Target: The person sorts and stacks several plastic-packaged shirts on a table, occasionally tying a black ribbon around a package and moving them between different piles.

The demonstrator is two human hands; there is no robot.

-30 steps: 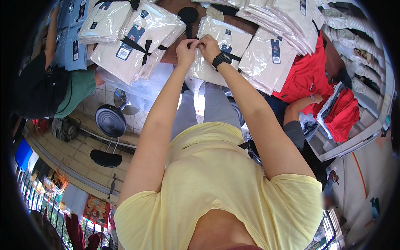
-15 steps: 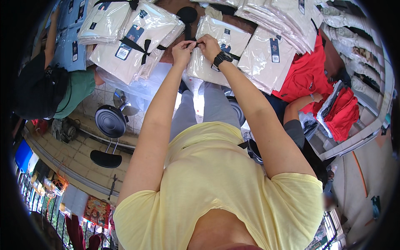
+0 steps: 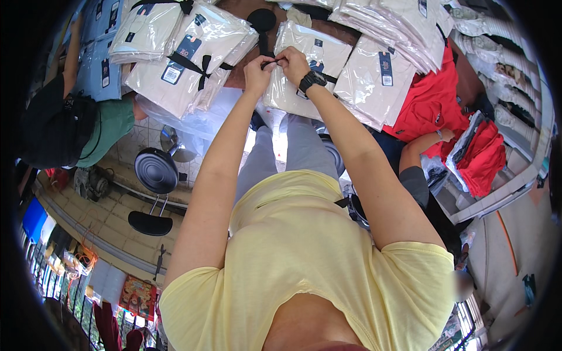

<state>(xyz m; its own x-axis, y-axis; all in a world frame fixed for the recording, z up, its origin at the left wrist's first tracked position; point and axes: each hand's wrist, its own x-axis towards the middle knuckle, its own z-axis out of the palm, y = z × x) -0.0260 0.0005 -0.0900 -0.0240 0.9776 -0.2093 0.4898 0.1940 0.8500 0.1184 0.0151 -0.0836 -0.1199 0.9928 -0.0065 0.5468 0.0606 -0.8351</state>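
Observation:
In front of me lies a stack of cream folded garments in clear plastic, with a dark tag partly covered by my right hand. A black fabric strip runs across it. My left hand pinches the strip above the stack's left edge. Close beside it, my right hand is closed on the same strip, a black watch on its wrist. The fingertips hide part of the strip between them. To the left, another cream stack is bound with a knotted black strip.
More cream packs lie to the right, beside red garments. Blue packs are at the far left, near a person in green shorts. Another person's hand touches the red pile. Black round stools stand behind left.
More of the black strip shows between my hands, and the fingers have shifted slightly on it. My left hand sits a touch lower; the stacks stay in place.

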